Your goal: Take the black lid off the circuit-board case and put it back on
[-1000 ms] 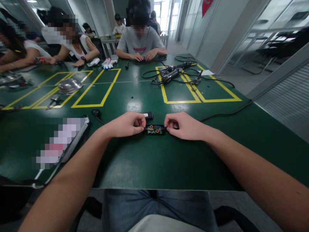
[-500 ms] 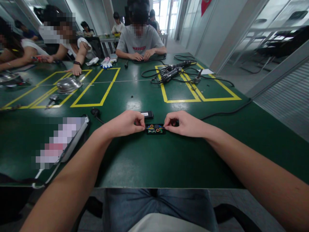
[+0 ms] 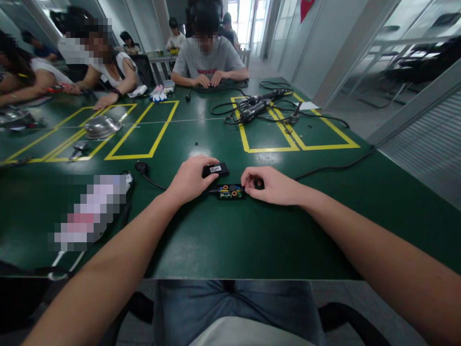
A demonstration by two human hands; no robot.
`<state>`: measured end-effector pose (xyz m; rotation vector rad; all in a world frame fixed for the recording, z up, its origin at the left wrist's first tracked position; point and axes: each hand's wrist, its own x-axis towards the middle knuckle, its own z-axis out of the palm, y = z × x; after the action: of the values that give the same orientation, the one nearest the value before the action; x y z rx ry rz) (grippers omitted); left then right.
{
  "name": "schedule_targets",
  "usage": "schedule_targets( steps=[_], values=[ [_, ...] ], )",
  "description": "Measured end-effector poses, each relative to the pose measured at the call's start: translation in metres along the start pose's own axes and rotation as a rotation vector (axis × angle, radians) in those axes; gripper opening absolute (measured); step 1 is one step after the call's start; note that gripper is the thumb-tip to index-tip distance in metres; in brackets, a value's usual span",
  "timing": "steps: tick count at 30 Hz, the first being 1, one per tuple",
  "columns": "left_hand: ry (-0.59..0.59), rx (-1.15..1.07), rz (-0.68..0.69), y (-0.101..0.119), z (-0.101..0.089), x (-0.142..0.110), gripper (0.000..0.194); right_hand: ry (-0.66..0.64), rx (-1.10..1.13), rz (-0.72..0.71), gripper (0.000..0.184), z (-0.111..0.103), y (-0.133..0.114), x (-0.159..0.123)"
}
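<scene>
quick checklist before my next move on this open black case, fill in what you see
1. Black case open, circuit board uppermost: ok.
2. Left hand at the labelled black piece: ok, thumb and fingers about its left end.
3. Labelled piece fitted over the case: not ok, it sits beyond it.
4. Right hand pinching firmly at the case's right end: cannot tell.
5. Plug unconnected: ok, on the table.
</scene>
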<state>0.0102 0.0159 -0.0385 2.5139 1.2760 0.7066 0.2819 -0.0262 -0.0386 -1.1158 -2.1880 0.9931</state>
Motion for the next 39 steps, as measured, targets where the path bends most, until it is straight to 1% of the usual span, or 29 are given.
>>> schedule_targets(
  steps=[2, 4, 6, 8, 12, 16, 21, 27, 39],
  values=[
    [0.038, -0.073, 0.050, 0.004, -0.005, -0.001, 0.029, -0.010, 0.090, 0.007, 0.028, 0.000, 0.001, 0.000],
    [0.040, -0.168, 0.105, 0.011, -0.010, -0.003, 0.033, -0.027, 0.168, 0.014, 0.047, 0.000, 0.003, 0.000],
    [-0.008, -0.236, 0.158, 0.018, -0.013, -0.005, 0.035, -0.042, 0.192, 0.006, 0.059, -0.001, 0.005, 0.000],
    [-0.082, -0.263, 0.207, 0.023, -0.013, -0.007, 0.033, -0.052, 0.176, -0.013, 0.062, -0.001, 0.005, -0.001],
    [-0.209, -0.273, 0.238, 0.025, -0.010, -0.007, 0.035, -0.066, 0.092, -0.044, 0.053, -0.002, 0.002, -0.002],
    [-0.272, -0.281, 0.205, 0.025, -0.009, -0.007, 0.034, -0.061, -0.016, -0.038, 0.040, -0.002, -0.003, -0.002],
    [-0.302, -0.257, 0.167, 0.026, -0.011, -0.007, 0.036, -0.025, -0.089, -0.028, 0.033, 0.000, -0.003, 0.000],
    [-0.320, -0.233, 0.154, 0.026, -0.010, -0.007, 0.038, 0.016, -0.132, -0.055, 0.030, 0.001, 0.000, 0.000],
    [-0.302, -0.139, 0.210, 0.030, -0.010, -0.008, 0.036, 0.026, -0.228, -0.083, 0.031, 0.001, -0.003, -0.002]
  ],
)
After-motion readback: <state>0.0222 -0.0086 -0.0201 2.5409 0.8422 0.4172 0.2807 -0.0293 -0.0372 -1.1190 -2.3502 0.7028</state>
